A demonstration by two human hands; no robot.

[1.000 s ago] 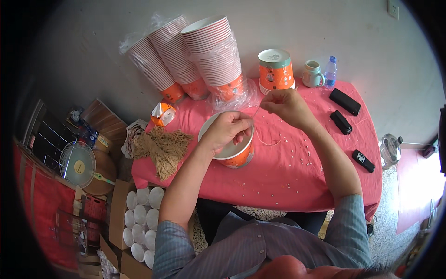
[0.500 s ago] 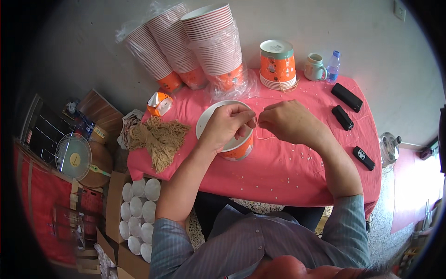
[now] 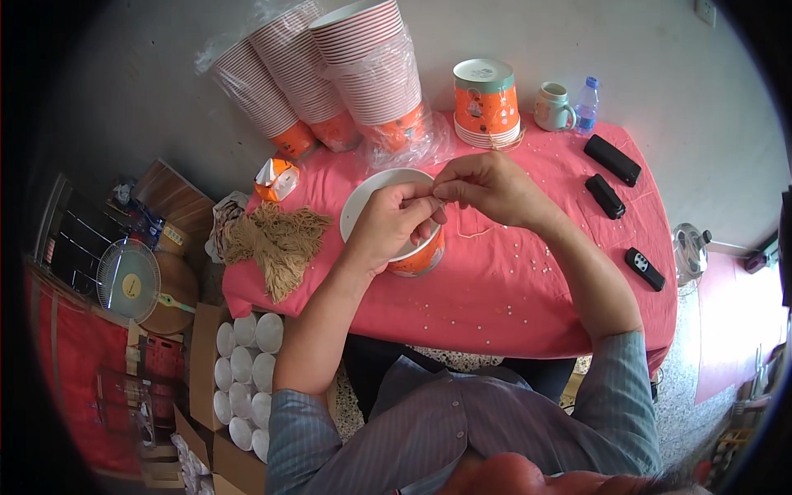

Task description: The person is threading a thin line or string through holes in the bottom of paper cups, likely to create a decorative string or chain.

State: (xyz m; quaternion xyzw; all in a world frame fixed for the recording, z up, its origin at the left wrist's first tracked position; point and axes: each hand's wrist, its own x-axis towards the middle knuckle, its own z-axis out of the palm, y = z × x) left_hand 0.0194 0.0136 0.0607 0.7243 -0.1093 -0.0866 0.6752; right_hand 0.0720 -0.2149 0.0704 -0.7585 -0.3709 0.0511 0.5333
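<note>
Threading step at the rim of a paper bucket. The left hand (image 3: 396,223) lies curled over the near rim of the orange-and-white paper bucket (image 3: 394,221), which stands upright on the pink tablecloth (image 3: 511,289) directly beneath that hand; its thumb and fingers are pinched together, apparently on the end of a thin pale string (image 3: 472,233), though the contact itself is too small to confirm. The right hand (image 3: 487,188) meets the left fingertip to fingertip just above the bucket's far-right rim, its fingers likewise closed in a pinch; a short loop of the string hangs below it onto the cloth. The step in hand appears to be fitting a string handle to the bucket's wall, with the knotting or pull-through not yet finished. The next move would seem to call for a steady hold on the rim by the left hand while the right draws the string taut without slipping it out. To the left of the left hand lies a bundle of tan string lengths (image 3: 276,239); beyond both hands stand sleeved stacks of paper buckets (image 3: 363,74) and a short stack of printed buckets (image 3: 487,103). Small white beads or punchings (image 3: 528,264), scattered on the cloth, lie below the right hand.
</note>
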